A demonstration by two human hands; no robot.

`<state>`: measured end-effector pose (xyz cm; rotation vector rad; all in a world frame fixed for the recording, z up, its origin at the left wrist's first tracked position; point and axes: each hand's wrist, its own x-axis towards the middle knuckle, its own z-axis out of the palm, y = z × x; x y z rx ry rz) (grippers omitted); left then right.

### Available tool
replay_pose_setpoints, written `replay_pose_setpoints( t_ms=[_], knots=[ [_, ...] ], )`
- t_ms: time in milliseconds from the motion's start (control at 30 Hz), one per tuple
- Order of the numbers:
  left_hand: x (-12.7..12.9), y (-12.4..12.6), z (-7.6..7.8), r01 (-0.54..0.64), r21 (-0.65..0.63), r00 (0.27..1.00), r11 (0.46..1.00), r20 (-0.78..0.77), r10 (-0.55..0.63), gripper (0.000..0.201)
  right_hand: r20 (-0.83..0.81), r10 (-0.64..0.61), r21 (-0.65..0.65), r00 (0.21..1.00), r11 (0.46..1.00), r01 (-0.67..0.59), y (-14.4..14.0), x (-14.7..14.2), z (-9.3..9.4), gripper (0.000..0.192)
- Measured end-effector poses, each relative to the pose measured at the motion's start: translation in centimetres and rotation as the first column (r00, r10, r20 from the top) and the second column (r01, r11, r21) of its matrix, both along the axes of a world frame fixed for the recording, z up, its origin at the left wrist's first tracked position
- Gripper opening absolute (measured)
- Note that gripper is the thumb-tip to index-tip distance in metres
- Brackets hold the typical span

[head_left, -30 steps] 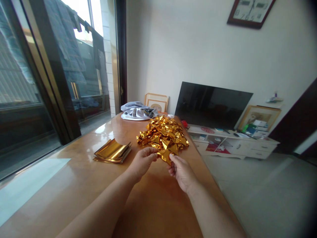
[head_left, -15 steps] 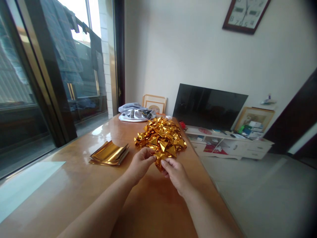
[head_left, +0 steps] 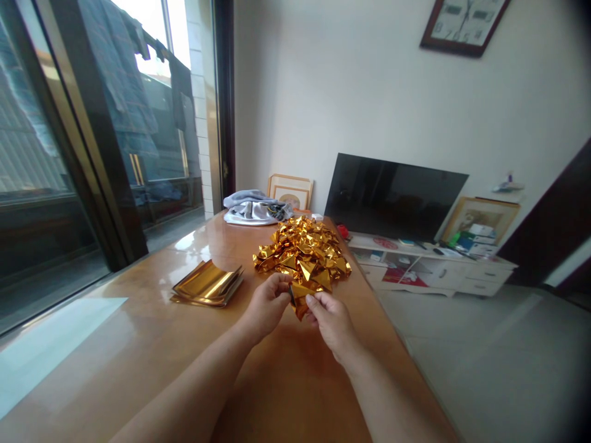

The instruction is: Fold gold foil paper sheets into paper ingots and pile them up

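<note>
Bare left hand (head_left: 268,307) and right hand (head_left: 333,320) have parted slightly at the fingertips, both pinching the folded, shiny gold foil piece (head_left: 300,293) between them; it shows a smoother face, suggesting shaping continues. One corner points downward below the grip; fingers obscure its long axis.

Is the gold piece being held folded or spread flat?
Folded: the gold piece shows angled faces and a pointed lower corner between left hand and right hand.

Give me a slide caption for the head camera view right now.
Left hand and right hand hold a gold foil piece before a pile of folded foil, stacked sheets at left.
</note>
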<state>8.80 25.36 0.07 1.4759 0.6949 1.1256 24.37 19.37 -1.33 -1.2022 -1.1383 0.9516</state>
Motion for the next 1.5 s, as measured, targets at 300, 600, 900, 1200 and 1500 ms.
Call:
replay_pose_setpoints(
  t_ms=[300, 600, 900, 1200, 1500],
  knots=[
    [0.2, 0.1, -0.1, -0.048, 0.012, 0.999, 0.999, 0.017, 0.048, 0.030, -0.119, -0.027, -0.065, 0.992, 0.998, 0.019, -0.1, 0.1, 0.3, 0.043],
    [-0.4, -0.3, 0.9, -0.017, -0.168, 1.000, 0.986, 0.020, 0.021, 0.031, -0.344, 0.068, -0.135, 0.936, 0.983, -0.121, 0.0, 0.4, 0.1, 0.035],
    [-0.9, -0.1, 0.7, 0.087, -0.222, 0.992, 0.971, 0.104, -0.065, 0.024, -0.405, 0.135, -0.196, 0.904, 0.953, -0.230, -0.1, 0.4, 0.1, 0.032],
    [-1.0, -0.1, 1.1, 0.108, -0.183, 0.989, 0.977, 0.116, -0.087, 0.019, -0.416, 0.036, -0.211, 0.909, 0.968, -0.135, 0.4, 0.6, 0.1, 0.031],
    [-0.7, 0.8, 0.0, -0.199, -0.066, 0.979, 0.978, 0.025, 0.201, 0.014, -0.385, 0.042, -0.157, 0.922, 0.981, -0.110, -0.2, 0.6, 0.4, 0.027]
  ],
)
